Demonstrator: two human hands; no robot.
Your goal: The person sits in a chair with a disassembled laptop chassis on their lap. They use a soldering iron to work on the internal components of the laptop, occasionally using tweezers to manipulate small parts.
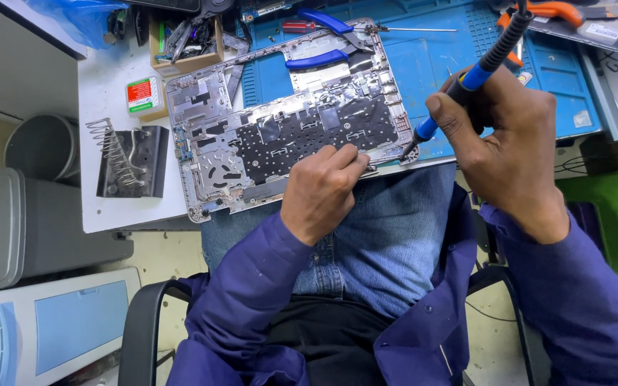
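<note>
head view, looking down at a repair bench. the laptop palmrest chassis (pixel 287 121) lies inner side up, its far part on a blue work mat (pixel 430 64) and its near edge overhanging the white table (pixel 116 207) above the person's lap. the left hand (pixel 321 191) rests knuckles-up on the near edge of the chassis, fingers curled and pressing down on the metal frame; it grips nothing else. the right hand (pixel 506 143) is closed in a pen grip around a blue-handled soldering iron (pixel 466 82), whose tip (pixel 410 151) meets the near right corner of the chassis; whether the tip actually touches the metal or sits just above it cannot be told from this angle. blue-handled pliers (pixel 323 39) lie on the far part of the chassis, a red-handled screwdriver (pixel 298 27) just beyond them. a coil-spring iron stand (pixel 126 161) sits on the table to the left, near a small tin with a green and red label (pixel 143 94).

risk: the chassis overhangs the table edge, so a lapse in left-hand pressure could let it tip toward the lap. the tip works near the black keyboard backing (pixel 309 136), and a slip could probably scorch it. the cable of the iron (pixel 513 25) trails over the bench tools and could snag.
</note>
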